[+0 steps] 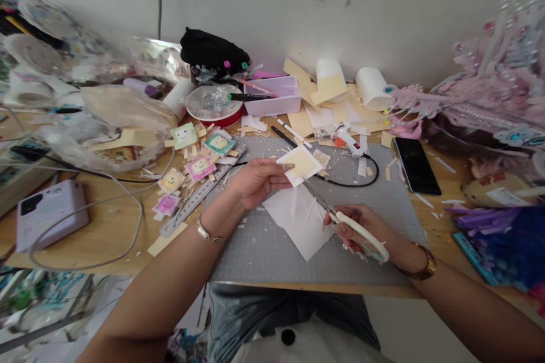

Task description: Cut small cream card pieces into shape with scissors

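My left hand (264,178): thumb and fingers pinched shut on one cream-and-white square (301,164), held up above the grey cutting mat (255,261). My right hand (373,222): fingers curled around the white handles of one pair of scissors (356,229), blades pointing up and left to the square's lower edge; how far the blades are parted, I cannot tell. Beneath, on the mat: one loose white sheet (306,241), with narrow strips on it. To my left, by a metal ruler (191,204): five small coloured squares, namely green (184,136), teal (219,144), pink (200,168), orange (171,181) and purple (166,205), the green one bearing a smiling face. Beyond my right hand: one white glue gun (351,140), corded; farther right, one dark-screened phone (416,165), lying flat.
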Action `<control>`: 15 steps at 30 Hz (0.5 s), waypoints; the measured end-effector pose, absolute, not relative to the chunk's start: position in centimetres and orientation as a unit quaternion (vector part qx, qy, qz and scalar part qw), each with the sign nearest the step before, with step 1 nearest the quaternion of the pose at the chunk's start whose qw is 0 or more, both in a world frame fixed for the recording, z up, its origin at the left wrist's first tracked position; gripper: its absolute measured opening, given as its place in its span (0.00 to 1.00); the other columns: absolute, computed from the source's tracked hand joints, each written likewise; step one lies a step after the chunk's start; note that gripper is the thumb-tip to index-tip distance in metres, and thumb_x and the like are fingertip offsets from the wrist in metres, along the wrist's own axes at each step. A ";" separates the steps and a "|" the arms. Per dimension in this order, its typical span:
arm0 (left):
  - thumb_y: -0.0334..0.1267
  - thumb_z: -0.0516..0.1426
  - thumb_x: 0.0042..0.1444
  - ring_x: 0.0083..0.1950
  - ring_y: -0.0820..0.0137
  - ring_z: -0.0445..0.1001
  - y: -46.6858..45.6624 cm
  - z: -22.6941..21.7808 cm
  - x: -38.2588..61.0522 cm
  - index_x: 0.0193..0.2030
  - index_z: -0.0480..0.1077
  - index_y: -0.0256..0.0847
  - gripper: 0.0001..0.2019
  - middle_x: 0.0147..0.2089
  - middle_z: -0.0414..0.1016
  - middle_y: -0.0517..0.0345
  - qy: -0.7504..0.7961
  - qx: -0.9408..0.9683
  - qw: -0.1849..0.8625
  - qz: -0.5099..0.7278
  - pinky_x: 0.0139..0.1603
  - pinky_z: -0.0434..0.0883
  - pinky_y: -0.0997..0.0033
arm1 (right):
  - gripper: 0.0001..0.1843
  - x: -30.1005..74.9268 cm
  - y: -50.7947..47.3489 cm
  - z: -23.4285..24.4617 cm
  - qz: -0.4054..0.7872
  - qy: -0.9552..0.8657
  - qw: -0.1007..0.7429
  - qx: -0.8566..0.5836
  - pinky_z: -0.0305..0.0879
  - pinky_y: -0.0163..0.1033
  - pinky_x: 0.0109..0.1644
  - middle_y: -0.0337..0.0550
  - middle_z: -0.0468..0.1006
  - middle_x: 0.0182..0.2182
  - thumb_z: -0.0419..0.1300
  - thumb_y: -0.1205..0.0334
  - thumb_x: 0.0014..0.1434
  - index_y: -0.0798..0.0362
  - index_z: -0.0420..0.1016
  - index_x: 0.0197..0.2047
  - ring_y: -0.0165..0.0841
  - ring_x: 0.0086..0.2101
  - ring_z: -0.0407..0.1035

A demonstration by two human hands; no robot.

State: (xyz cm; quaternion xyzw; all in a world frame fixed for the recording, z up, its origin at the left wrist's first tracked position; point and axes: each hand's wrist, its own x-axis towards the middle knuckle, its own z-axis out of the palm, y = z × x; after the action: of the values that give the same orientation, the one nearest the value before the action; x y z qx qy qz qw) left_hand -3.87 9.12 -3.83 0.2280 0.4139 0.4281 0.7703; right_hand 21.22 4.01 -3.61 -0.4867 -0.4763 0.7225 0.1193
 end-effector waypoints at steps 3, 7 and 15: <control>0.26 0.62 0.51 0.31 0.67 0.80 9.2 -3.9 -3.9 0.32 0.76 0.30 0.01 0.32 0.82 0.46 0.414 0.218 0.775 0.424 0.35 0.78 0.71 | 0.21 21.2 4.0 -3.5 0.716 -0.486 0.121 -0.486 0.55 0.27 0.13 0.32 0.67 0.15 0.64 0.47 0.50 0.55 0.73 0.38 0.22 0.12 0.58; 0.25 0.61 0.52 0.31 0.66 0.80 9.1 -3.7 -3.8 0.33 0.76 0.30 0.02 0.31 0.82 0.45 0.420 0.207 0.778 0.419 0.38 0.78 0.68 | 0.21 20.9 3.9 -3.0 0.714 -0.486 0.122 -0.490 0.54 0.27 0.13 0.32 0.67 0.15 0.64 0.46 0.49 0.55 0.72 0.37 0.22 0.12 0.57; 0.24 0.60 0.52 0.32 0.66 0.81 9.1 -3.9 -3.8 0.33 0.76 0.30 0.03 0.31 0.81 0.45 0.411 0.197 0.783 0.423 0.37 0.78 0.69 | 0.22 20.9 4.0 -2.8 0.709 -0.482 0.121 -0.501 0.54 0.28 0.13 0.32 0.68 0.14 0.65 0.46 0.47 0.55 0.73 0.37 0.23 0.12 0.57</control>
State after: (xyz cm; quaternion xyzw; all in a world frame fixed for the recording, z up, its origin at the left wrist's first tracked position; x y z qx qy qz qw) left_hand -3.77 9.11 -3.91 0.1970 0.4106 0.4229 0.7835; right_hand 20.87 4.01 -2.82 -0.5007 -0.4818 0.7088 0.1214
